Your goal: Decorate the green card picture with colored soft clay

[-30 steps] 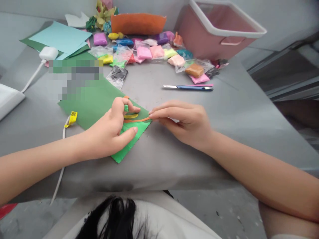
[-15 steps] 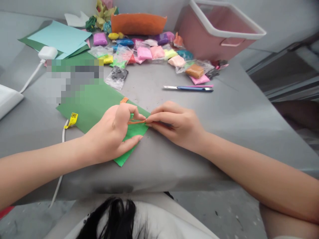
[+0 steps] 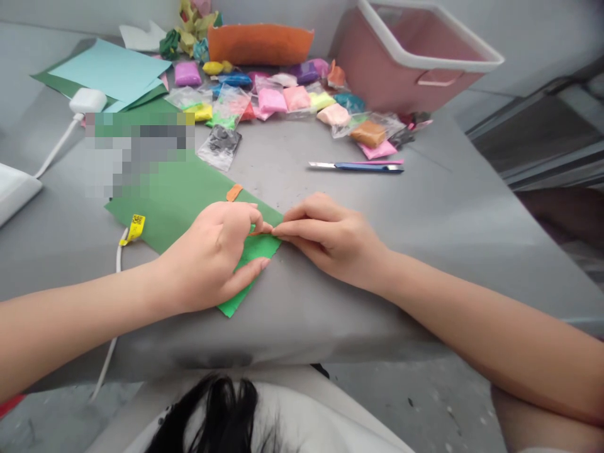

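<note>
My left hand (image 3: 214, 255) rests over a bright green sheet (image 3: 245, 283), its thumb stretched out flat and its other fingers bent near a thin orange strip (image 3: 258, 232). The strip lies over the bright green, mostly covered by that hand. At the strip's right end, the thumb and fingertips of my right hand (image 3: 325, 236) are pinched together on it. A darker green sheet (image 3: 189, 195) lies beneath the bright green one. On it, just beyond my left knuckles, sits a small orange piece (image 3: 234, 192).
A craft knife (image 3: 356, 167) lies ahead of my right hand. Farther back are several colourful clay packets (image 3: 271, 100), an orange block-like pouch (image 3: 259, 44) and a pink bin (image 3: 401, 75). A white cable (image 3: 119, 258) with a yellow tag runs along the left; light blue paper (image 3: 108, 69) lies behind.
My left index finger has curled in, and less of the orange strip shows. The small orange piece is now in fuller view. My right hand keeps its pinch, slightly further left.
</note>
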`<state>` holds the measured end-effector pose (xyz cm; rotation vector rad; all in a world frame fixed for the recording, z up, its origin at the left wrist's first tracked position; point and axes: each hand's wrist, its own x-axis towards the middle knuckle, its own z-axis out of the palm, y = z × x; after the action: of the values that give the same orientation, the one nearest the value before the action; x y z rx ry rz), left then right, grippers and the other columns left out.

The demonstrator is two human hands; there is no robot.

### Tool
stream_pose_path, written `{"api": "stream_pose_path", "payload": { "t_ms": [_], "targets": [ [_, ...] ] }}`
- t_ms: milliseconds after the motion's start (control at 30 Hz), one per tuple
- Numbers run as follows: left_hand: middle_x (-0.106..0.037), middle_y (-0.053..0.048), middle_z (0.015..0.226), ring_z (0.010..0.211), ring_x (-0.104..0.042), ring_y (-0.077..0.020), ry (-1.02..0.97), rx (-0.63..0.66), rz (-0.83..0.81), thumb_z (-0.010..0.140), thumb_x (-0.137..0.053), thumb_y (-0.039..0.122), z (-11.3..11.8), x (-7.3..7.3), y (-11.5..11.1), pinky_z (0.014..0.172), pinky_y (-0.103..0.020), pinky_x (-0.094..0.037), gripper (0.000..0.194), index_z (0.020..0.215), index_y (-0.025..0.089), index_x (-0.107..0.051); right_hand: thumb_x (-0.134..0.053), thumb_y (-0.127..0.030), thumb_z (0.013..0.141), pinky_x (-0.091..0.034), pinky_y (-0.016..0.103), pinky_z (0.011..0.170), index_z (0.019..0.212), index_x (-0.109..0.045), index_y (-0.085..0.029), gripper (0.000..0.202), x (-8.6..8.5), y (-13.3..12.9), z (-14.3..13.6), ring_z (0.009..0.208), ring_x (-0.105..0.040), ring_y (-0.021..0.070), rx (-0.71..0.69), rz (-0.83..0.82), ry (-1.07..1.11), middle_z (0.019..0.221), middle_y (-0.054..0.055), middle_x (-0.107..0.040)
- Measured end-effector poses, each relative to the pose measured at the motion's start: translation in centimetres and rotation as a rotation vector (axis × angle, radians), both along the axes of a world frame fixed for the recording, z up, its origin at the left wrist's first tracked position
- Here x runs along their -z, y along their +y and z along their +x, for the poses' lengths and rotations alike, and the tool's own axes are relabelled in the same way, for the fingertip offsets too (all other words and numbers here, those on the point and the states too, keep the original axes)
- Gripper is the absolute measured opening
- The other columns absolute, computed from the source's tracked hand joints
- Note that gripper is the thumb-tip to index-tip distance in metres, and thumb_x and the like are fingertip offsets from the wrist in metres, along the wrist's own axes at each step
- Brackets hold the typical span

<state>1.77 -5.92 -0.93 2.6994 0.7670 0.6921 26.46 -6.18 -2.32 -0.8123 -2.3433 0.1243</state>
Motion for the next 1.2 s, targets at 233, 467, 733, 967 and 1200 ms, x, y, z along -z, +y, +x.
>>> {"api": "stream_pose_path", "payload": {
  "t_ms": [233, 467, 733, 967, 1200],
  "targets": [
    [-0.069, -0.014, 0.115, 0.127, -0.061, -0.0356, -0.004, 0.021, 0.047, 0.095, -0.055, 0.026, 0.12, 0.06, 0.1, 0.105, -0.058, -0.049, 0.026, 0.114, 0.021, -0.039, -0.058, -0.012, 0.097, -0.056, 0.034, 0.075, 0.108, -0.067, -0.025, 0.02, -0.53, -0.05, 0.24, 0.081, -0.064, 0.0178, 0.009, -0.007, -0.007, 0.089, 0.004, -0.073],
    [-0.072, -0.011, 0.124, 0.132, -0.059, -0.0334, 0.022, 0.064, 0.029, 0.094, -0.057, 0.026, -0.08, 0.34, 0.23, 0.11, -0.058, -0.049, 0.028, 0.115, 0.026, -0.039, -0.06, -0.013, 0.096, -0.055, 0.033, 0.075, 0.107, -0.061, -0.025, 0.017, -0.6, -0.13, 0.32, 0.081, -0.065, 0.0184, 0.056, -0.061, 0.009, 0.088, 0.001, -0.073],
    [-0.072, -0.015, 0.124, 0.131, -0.06, -0.0358, 0.015, 0.083, 0.104, 0.092, -0.062, 0.023, 0.04, 0.57, 0.12, 0.105, -0.055, -0.053, 0.032, 0.115, 0.021, -0.04, -0.06, -0.01, 0.095, -0.054, 0.031, 0.075, 0.107, -0.06, -0.021, 0.017, -0.61, 0.0, 0.51, 0.08, -0.063, 0.0166, 0.063, -0.052, -0.01, 0.087, 0.002, -0.071],
    [-0.073, -0.014, 0.122, 0.128, -0.062, -0.0354, 0.012, 0.09, 0.139, 0.094, -0.061, 0.024, -0.08, 0.61, 0.22, 0.104, -0.054, -0.054, 0.031, 0.117, 0.02, -0.041, -0.056, -0.009, 0.096, -0.054, 0.032, 0.077, 0.107, -0.06, -0.02, 0.016, -0.56, 0.24, 0.77, 0.081, -0.062, 0.0171, 0.04, -0.026, -0.048, 0.088, 0.003, -0.071],
    [-0.072, -0.013, 0.124, 0.129, -0.062, -0.0345, 0.02, 0.091, 0.11, 0.094, -0.059, 0.023, 0.19, 0.68, 0.24, 0.104, -0.053, -0.055, 0.028, 0.116, 0.02, -0.041, -0.056, -0.009, 0.095, -0.055, 0.033, 0.075, 0.104, -0.061, -0.021, 0.016, -0.89, 0.27, 1.03, 0.078, -0.06, 0.0182, 0.044, 0.004, -0.07, 0.088, 0.003, -0.072]
  ]
}}
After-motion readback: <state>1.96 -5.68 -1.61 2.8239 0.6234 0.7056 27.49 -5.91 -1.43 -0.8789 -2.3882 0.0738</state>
